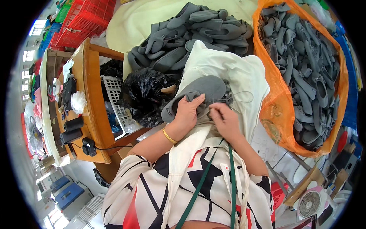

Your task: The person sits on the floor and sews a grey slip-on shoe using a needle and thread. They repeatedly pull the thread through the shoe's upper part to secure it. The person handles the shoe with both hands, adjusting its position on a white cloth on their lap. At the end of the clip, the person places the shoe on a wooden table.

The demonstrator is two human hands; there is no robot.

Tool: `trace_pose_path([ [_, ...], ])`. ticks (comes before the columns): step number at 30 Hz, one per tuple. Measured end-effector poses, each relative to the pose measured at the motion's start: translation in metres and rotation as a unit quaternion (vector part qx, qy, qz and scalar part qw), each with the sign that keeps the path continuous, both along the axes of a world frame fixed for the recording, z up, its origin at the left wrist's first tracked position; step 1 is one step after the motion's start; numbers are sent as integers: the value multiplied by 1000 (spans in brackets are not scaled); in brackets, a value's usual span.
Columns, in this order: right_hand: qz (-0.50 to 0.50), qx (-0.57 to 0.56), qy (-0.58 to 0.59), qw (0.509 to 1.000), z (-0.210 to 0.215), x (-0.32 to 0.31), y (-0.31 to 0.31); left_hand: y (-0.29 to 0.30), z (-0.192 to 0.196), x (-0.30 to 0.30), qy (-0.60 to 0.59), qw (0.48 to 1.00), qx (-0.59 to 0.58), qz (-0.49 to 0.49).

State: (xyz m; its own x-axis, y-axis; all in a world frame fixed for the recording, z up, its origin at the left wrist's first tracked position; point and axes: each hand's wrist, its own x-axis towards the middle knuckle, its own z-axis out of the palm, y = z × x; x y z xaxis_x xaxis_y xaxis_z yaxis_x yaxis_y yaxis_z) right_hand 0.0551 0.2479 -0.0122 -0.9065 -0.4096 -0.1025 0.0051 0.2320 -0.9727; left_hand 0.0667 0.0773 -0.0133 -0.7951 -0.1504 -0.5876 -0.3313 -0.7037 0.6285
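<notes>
A grey fabric shoe [209, 87] lies over the white cloth [236, 70] across my lap. Its opening faces left and the rounded end points to the upper right. My left hand [186, 113] grips it, thumb on top near the opening. Close against the shoe's near right side, my right hand [225, 120] is closed in a pinch. What sits between those fingertips is too small to make out. A thin dark thread [252, 95] loops out over the cloth on the right. Beside the shoe shows a small dark grey bunch [228, 95], partly hidden.
A pile of grey shoes [206, 28] rises ahead. To the right stands an orange sack [272, 108] filled with similar shoes. Left are a black plastic bag [143, 97], a white plastic basket [116, 101] and a wooden table [93, 126]. A fan [310, 204] stands lower right.
</notes>
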Motion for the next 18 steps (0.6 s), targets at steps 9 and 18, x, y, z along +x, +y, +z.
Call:
trace_pose_path([
  [9, -50, -42, -209, 976, 16, -22, 0, 0, 3, -7, -24, 998, -47, -41],
  [18, -52, -13, -155, 986, 3, -20, -7, 3, 12, -13, -47, 997, -48, -25],
])
